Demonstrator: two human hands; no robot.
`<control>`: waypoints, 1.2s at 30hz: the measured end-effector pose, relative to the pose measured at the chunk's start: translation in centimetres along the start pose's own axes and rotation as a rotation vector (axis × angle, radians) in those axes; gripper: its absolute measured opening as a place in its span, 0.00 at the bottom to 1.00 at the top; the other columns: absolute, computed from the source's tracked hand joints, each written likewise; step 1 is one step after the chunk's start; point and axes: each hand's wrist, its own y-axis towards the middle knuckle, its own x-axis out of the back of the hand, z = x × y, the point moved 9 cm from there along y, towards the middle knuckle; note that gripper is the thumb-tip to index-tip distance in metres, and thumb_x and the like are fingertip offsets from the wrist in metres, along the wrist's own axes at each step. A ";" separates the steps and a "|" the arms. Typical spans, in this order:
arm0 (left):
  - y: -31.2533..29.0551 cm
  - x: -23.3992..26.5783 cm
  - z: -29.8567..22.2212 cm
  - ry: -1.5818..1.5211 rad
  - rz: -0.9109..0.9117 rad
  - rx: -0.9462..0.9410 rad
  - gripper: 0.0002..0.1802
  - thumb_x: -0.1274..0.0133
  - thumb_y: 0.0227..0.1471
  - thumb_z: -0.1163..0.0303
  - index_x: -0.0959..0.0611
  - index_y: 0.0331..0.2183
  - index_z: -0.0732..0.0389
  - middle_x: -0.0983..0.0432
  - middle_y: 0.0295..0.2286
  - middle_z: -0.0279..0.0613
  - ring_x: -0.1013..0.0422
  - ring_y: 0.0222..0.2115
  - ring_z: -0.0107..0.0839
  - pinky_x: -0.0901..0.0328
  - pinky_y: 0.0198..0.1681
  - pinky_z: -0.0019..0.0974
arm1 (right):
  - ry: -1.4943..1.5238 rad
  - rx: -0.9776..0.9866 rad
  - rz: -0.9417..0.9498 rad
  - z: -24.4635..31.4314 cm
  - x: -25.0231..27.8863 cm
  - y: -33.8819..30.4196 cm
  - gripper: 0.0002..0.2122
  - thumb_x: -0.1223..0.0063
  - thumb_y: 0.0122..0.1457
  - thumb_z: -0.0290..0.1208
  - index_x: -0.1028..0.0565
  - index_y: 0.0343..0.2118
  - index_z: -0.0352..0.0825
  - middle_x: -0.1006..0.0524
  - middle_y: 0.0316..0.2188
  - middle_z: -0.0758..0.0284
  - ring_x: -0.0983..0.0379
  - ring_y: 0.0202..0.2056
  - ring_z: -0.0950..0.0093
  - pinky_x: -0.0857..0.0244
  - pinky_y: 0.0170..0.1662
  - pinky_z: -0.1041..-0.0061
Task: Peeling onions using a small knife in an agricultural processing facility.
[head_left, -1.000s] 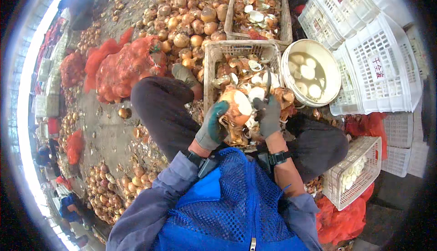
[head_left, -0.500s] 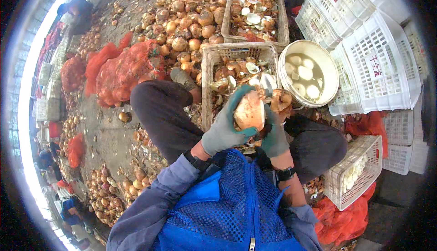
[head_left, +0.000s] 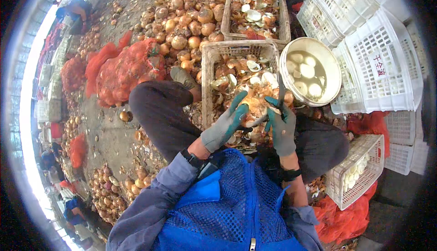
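My left hand [head_left: 224, 127], in a grey and green glove, holds an onion [head_left: 251, 106] with brown skin in front of me, over the near edge of a crate. My right hand [head_left: 283, 131], gloved alike, is closed round a knife [head_left: 281, 86], its dark blade pointing away from me. A bit of loose peel [head_left: 273, 108] lies by the right thumb. Beneath and beyond both hands, the near crate [head_left: 206, 76] holds onion skins and pale scraps. The onion's underside is hidden by the fingers.
A white bucket [head_left: 336, 80] of peeled onions in liquid stands at the right. Behind is another crate [head_left: 225, 19] of peelings. White crates [head_left: 384, 64] are stacked far right; a crate [head_left: 336, 185] of peeled onions sits lower right. Unpeeled onions [head_left: 182, 21] and red net sacks [head_left: 129, 71] lie left.
The onion has turned, its pale cut side no longer facing up, and sits slightly lower. My right hand has shifted right, the knife blade now upright beside the bucket.
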 end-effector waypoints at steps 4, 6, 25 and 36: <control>1.1 1.1 1.5 -0.060 -0.130 0.100 0.38 0.44 0.69 0.48 0.33 0.70 0.58 0.25 0.49 0.34 0.30 0.45 0.22 0.32 0.50 0.30 | -0.140 0.066 -0.009 0.2 -0.3 0.0 0.15 0.39 0.64 0.26 0.19 0.53 0.29 0.16 0.39 0.68 0.23 0.40 0.81 0.27 0.44 0.75; 1.1 1.3 1.6 -0.137 -0.145 0.124 0.37 0.43 0.69 0.50 0.31 0.68 0.60 0.25 0.49 0.34 0.29 0.44 0.22 0.31 0.48 0.29 | -0.212 0.111 -0.002 1.0 -0.9 -0.2 0.15 0.38 0.63 0.25 0.19 0.52 0.29 0.16 0.42 0.67 0.22 0.43 0.79 0.26 0.47 0.73; -0.4 1.7 1.0 -0.145 -0.168 0.032 0.35 0.37 0.61 0.62 0.26 0.66 0.61 0.21 0.52 0.37 0.27 0.48 0.23 0.31 0.52 0.29 | -1.101 0.808 0.035 2.4 -3.6 -2.7 0.21 0.32 0.59 0.36 0.21 0.55 0.41 0.23 0.51 0.55 0.25 0.51 0.52 0.30 0.53 0.54; -0.9 2.9 -3.3 0.044 -0.271 -0.224 0.43 0.32 0.53 0.72 0.30 0.67 0.64 0.25 0.60 0.43 0.29 0.59 0.30 0.35 0.63 0.36 | -0.715 0.334 0.086 4.2 0.0 -0.8 0.12 0.37 0.60 0.25 0.20 0.47 0.33 0.20 0.40 0.58 0.22 0.37 0.55 0.27 0.39 0.58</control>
